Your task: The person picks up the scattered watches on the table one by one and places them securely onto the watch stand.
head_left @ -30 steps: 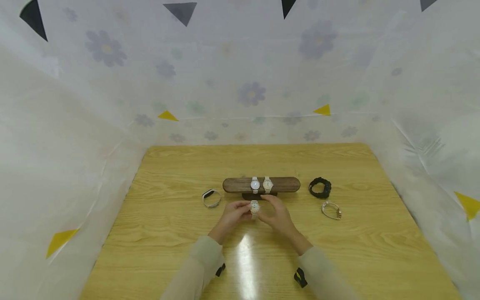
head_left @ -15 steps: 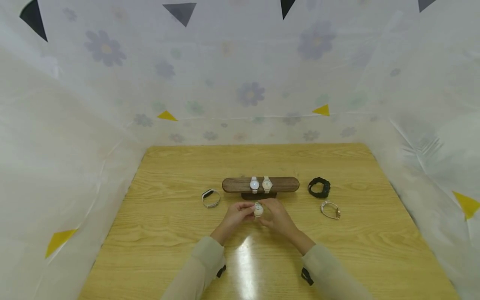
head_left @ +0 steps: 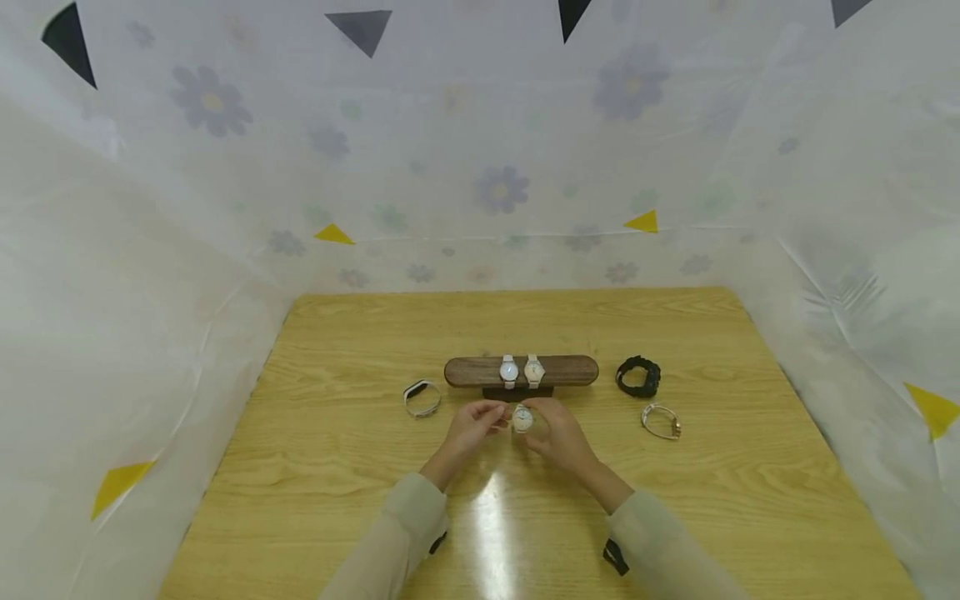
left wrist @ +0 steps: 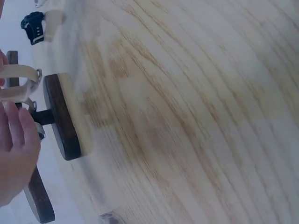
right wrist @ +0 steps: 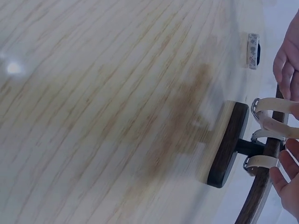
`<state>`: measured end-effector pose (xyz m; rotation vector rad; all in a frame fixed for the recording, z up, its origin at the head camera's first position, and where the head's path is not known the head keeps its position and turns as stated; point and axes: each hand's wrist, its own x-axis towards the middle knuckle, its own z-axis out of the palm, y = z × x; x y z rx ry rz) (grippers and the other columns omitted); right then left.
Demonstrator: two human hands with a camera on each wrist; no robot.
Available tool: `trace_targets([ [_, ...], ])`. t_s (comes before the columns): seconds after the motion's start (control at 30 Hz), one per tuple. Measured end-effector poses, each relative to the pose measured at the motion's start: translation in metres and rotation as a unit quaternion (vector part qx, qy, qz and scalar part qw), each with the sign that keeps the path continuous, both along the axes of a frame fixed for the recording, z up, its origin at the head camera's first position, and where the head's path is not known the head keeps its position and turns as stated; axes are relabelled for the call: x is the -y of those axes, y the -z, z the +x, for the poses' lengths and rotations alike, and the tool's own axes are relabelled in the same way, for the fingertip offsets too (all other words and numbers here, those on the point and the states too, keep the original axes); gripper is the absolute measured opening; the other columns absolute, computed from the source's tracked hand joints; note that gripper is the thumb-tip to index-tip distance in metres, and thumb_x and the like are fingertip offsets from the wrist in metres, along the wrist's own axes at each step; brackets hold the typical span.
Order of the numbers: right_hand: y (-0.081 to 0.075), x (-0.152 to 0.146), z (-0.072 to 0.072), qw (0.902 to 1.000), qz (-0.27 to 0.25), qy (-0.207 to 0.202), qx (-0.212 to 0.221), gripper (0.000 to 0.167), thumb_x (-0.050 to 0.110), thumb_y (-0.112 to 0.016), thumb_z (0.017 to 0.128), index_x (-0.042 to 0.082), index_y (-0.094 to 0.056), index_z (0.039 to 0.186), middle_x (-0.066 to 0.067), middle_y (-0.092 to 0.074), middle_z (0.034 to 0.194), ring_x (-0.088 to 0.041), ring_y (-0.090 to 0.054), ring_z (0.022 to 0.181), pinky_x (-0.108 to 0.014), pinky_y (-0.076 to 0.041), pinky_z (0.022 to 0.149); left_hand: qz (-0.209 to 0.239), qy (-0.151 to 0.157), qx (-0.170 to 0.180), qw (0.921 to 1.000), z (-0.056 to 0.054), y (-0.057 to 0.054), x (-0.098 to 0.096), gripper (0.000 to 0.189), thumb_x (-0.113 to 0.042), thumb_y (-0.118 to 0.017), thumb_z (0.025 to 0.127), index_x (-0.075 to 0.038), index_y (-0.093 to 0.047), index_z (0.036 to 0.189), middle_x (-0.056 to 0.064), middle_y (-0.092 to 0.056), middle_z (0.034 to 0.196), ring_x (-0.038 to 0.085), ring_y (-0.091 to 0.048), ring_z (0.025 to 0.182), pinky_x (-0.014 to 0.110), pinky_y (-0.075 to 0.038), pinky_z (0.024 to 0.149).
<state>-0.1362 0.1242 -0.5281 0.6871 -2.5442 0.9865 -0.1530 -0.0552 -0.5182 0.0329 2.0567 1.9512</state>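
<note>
My right hand [head_left: 562, 437] holds a pale-strapped wristwatch [head_left: 522, 419] by its right side, in front of the watch stand, with the round dial facing up. The fingertips of my left hand [head_left: 467, 435] are just left of the dial, with a small gap showing between. In the right wrist view the watch's strap [right wrist: 275, 104] forms a buckled loop. Behind it, the dark wooden bar of the stand [head_left: 472, 372] bears a white watch [head_left: 509, 371] and a cream watch [head_left: 534, 372] side by side. The left thumb and index finger are outside both wrist views.
On the wooden table [head_left: 337, 500], a fitness band [head_left: 422, 399] lies left of the stand. Over to the right are a chunky black watch [head_left: 639, 377] and a slim bracelet-like watch [head_left: 662, 421]. White flower-patterned sheeting [head_left: 502, 125] encloses the back and sides.
The held watch has moved slightly right and turned with my right hand. My left fingers, which were on its left side, now stand slightly apart from it.
</note>
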Motion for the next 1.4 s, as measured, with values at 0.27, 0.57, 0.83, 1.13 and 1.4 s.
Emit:
trace_targets([
  [0.27,0.007,-0.017,0.0,0.9986,-0.008,0.04,0.033,0.048,0.004,-0.078,0.069,-0.002,-0.06,0.113,-0.019,-0.063,0.113,-0.036,-0.058,0.106,-0.049,-0.048,0.092,-0.248,-0.004,-0.207,0.9465,-0.003,0.015,0.025,0.027,-0.014,-0.059,0.09,0.003,-0.063,0.11,0.02,-0.064,0.112,0.036,-0.056,0.108,0.05,-0.045,0.094],
  [0.57,0.015,-0.056,0.005,0.9896,-0.044,0.104,0.088,0.047,0.004,-0.076,0.073,-0.002,-0.058,0.116,-0.02,-0.062,0.113,-0.038,-0.058,0.104,-0.053,-0.048,0.089,-0.483,-0.051,-0.27,0.8312,-0.014,0.017,0.044,0.037,-0.029,-0.07,0.081,-0.002,-0.067,0.105,0.019,-0.063,0.109,0.041,-0.051,0.11,0.059,-0.039,0.093],
  [0.83,0.012,-0.087,0.003,0.975,-0.065,0.164,0.136,0.05,0.005,-0.071,0.078,-0.009,-0.05,0.121,-0.027,-0.057,0.117,-0.042,-0.053,0.108,-0.055,-0.046,0.091,-0.506,-0.093,-0.241,0.8232,-0.035,0.007,0.055,0.055,-0.022,-0.071,0.08,0.004,-0.051,0.124,0.024,-0.054,0.121,0.039,-0.047,0.114,0.052,-0.041,0.095],
  [1.13,0.001,-0.102,-0.017,0.9774,-0.065,0.175,0.099,0.047,0.0,-0.07,0.078,-0.014,-0.051,0.118,-0.03,-0.057,0.113,-0.043,-0.055,0.103,-0.053,-0.048,0.088,-0.592,0.014,-0.294,0.7503,-0.053,-0.004,0.05,0.063,-0.031,-0.072,0.079,-0.005,-0.046,0.13,0.019,-0.047,0.131,0.037,-0.041,0.123,0.054,-0.035,0.102],
  [1.4,-0.009,-0.103,-0.037,0.9808,-0.037,0.159,0.107,0.044,-0.001,-0.07,0.078,-0.009,-0.052,0.118,-0.027,-0.061,0.109,-0.041,-0.058,0.098,-0.051,-0.052,0.082,-0.623,0.049,-0.337,0.7043,-0.055,-0.009,0.044,0.059,-0.036,-0.07,0.081,-0.006,-0.05,0.127,0.015,-0.052,0.125,0.033,-0.048,0.117,0.049,-0.042,0.097],
])
